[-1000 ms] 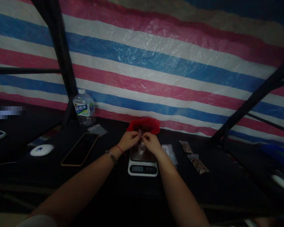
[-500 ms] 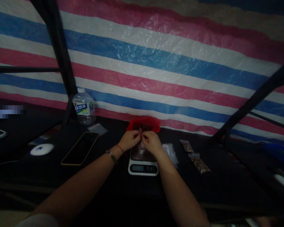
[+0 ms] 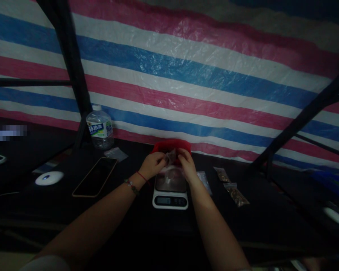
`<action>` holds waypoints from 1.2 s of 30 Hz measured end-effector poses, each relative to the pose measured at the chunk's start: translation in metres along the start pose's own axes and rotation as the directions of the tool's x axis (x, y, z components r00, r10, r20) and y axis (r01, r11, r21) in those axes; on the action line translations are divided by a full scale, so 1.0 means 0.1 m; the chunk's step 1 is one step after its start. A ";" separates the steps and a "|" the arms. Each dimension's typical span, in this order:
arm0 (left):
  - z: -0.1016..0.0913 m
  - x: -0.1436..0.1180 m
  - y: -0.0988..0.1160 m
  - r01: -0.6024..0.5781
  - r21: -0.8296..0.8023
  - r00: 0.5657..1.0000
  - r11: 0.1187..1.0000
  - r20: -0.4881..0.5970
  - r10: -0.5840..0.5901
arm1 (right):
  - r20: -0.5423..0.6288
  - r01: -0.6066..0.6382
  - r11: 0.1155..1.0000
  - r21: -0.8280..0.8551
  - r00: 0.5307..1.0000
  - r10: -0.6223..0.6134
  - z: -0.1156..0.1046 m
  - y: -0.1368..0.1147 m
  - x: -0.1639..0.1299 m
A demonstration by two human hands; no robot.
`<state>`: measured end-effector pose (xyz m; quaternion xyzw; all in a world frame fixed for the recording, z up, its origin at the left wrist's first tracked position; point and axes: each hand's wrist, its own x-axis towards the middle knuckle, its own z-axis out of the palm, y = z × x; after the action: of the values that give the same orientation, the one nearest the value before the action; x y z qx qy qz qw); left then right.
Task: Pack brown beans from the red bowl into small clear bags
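Note:
My left hand (image 3: 151,165) pinches a small clear plastic zip bag (image 3: 171,156) at its edge, holding it upright above the back of the kitchen scale (image 3: 170,201). To the right of that bag, my right hand (image 3: 187,165) is apart from it, with loosely curled fingers near the mouth of the red plastic bag (image 3: 172,144). No item shows in those right fingers. The scale has a metal plate and a dark display. Behind my hands, the red bag's contents are mostly hidden.
Right of the scale lie clear zip bags (image 3: 204,182) and two filled bags (image 3: 237,195) of small brownish pieces. To the left are a phone (image 3: 96,177), a white rounded device (image 3: 49,178), a clear bag (image 3: 115,154) and a plastic bottle (image 3: 100,130). Dark posts (image 3: 73,67) frame the table.
My hands have moved apart. The right one has left the small bag and shifted right and slightly back, while the left keeps hold of the bag, which now shows more fully.

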<state>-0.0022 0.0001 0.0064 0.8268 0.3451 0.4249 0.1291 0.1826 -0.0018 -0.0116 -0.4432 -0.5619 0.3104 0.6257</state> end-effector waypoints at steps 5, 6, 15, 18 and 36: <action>-0.03 -0.01 -0.02 -0.071 0.015 0.997 0.997 0.026 0.071 | 0.201 -0.337 0.886 0.318 0.937 0.285 -0.04 -0.02 -0.06; -0.04 -0.01 -0.03 -0.070 0.026 0.997 0.997 0.008 0.070 | 0.253 -0.384 0.860 0.337 0.916 0.310 -0.05 -0.04 -0.08; -0.06 0.05 -0.35 0.140 0.212 0.962 0.967 -0.261 -0.082 | 0.098 -0.400 0.822 0.405 0.913 0.396 -0.17 -0.06 0.03; -0.02 0.03 -0.40 0.195 0.219 0.978 0.956 -0.124 -0.171 | 0.067 -0.375 0.845 0.380 0.923 0.380 -0.16 -0.05 0.14; 0.06 0.04 -0.48 0.179 0.134 0.958 0.975 -0.251 -0.141 | 0.248 0.265 0.842 -0.470 0.955 -0.163 0.34 -0.04 0.64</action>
<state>-0.0182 0.0386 -0.0192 0.7462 0.4560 0.4817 0.0560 0.1602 0.0601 0.0188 -0.4904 -0.7283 0.1256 0.4619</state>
